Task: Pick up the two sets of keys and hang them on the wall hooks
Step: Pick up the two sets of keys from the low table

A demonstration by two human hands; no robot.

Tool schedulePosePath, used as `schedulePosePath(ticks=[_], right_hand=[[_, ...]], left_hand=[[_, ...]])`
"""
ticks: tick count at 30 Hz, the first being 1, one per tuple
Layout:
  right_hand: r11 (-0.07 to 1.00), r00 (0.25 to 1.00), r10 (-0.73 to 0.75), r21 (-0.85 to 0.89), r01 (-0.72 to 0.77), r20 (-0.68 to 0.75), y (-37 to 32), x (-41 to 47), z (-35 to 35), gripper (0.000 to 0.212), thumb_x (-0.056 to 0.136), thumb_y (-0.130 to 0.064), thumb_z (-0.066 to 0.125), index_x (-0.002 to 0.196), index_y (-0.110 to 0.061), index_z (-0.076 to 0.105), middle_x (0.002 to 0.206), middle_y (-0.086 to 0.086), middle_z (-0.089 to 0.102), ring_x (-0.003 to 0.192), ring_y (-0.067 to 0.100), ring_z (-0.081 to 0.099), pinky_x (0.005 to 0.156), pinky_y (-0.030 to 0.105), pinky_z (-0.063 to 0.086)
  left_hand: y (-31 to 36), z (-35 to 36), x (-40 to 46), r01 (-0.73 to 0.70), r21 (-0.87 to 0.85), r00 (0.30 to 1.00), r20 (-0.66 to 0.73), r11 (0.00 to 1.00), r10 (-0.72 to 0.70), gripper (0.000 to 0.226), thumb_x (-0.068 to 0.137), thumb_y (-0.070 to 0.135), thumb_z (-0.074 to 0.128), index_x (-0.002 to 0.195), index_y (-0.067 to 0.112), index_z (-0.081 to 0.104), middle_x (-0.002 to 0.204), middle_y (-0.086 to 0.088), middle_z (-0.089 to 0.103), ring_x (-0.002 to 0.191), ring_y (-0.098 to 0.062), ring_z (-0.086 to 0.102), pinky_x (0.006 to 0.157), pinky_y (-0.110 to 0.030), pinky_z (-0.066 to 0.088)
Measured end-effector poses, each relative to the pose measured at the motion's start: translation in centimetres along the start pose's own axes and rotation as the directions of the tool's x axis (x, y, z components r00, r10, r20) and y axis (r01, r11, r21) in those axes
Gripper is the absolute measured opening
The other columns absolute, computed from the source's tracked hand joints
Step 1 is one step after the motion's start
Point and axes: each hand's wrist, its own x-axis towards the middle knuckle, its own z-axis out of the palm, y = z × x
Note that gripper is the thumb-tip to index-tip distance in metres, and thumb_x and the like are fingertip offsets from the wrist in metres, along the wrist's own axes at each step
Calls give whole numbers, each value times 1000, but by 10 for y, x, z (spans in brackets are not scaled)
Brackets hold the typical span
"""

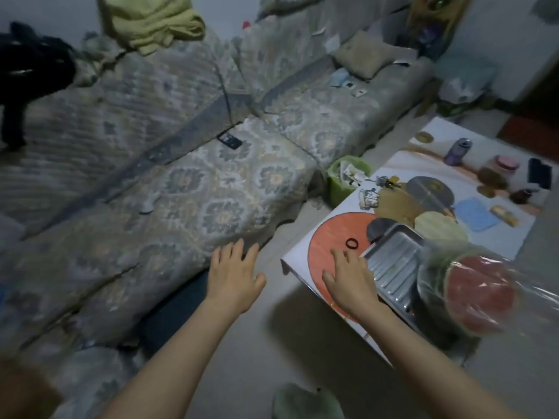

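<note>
Both hands are empty, fingers spread, palms down. The left hand is extended over the floor at the front edge of the sofa, fingertips near the patterned sofa cover, touching nothing visible. The right hand is extended over the near corner of the bench, above the large orange circle printed on the bench cover. Whether the palm contacts the surface cannot be determined.

Just beyond the right fingertips lies a black hair tie, on the orange circle and apart from the fingers. Just right of the right hand sits a metal tray, ribbed on its inner face. A cut watermelon wrapped in clear film stands at the tray's near right, partly over it.

The two sets of keys lie further along the left edge of the bench, well apart from both hands. One key set, light-coloured, lies at the bench edge. The second key set lies just beyond it, darker, with a yellow tag. Image blur prevents reading further detail. No wall hooks are in view.

A green waste bin stands on the floor between the sofa and the bench, just beside the keys' edge of the bench. Toward the far end of the bench are a purple bottle, a blue cloth and a black phone. A dark remote lies on the sofa seat.
</note>
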Motion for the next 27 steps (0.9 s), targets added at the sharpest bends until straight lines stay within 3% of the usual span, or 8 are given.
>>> schedulePosePath(ticks=[7, 16, 20, 27], right_hand=[[958, 961, 267, 122, -258, -70, 3, 100, -5, 45, 90, -27, 46, 131, -12, 38, 132, 16, 46, 117, 35, 44, 94, 43, 40], [785, 821, 570, 324, -528, -41, 17, 210, -33, 46, 90, -23, 44, 134, -10, 36, 137, 16, 42, 121, 35, 41, 97, 43, 42], [669, 725, 688, 409, -621, -24, 31, 256, -36, 47, 91, -24, 45, 135, -12, 33, 138, 14, 42, 122, 31, 40, 98, 42, 42], [460, 525, 851, 513, -724, -23, 37, 337, -28, 50, 91, -20, 47, 138, -10, 32, 139, 15, 42, 122, 32, 43, 101, 39, 39]], left_hand=[[12, -13, 153, -359, 40, 933, -22, 933, 360, 55, 87, 42, 40, 137, 21, 29, 142, -9, 37, 125, -28, 35, 106, -39, 25], [23, -51, 341, -561, 109, 826, 137, 821, 547, 60, 89, 44, 37, 142, 22, 21, 151, -8, 29, 132, -27, 32, 110, -38, 22], [69, -53, 420, -727, 142, 686, 209, 672, 697, 60, 89, 44, 37, 142, 23, 20, 149, -8, 31, 132, -25, 31, 110, -38, 23], [128, -48, 551, -938, 159, 347, 415, 309, 841, 58, 90, 41, 35, 143, 25, 18, 149, -8, 31, 133, -27, 30, 112, -41, 20]])
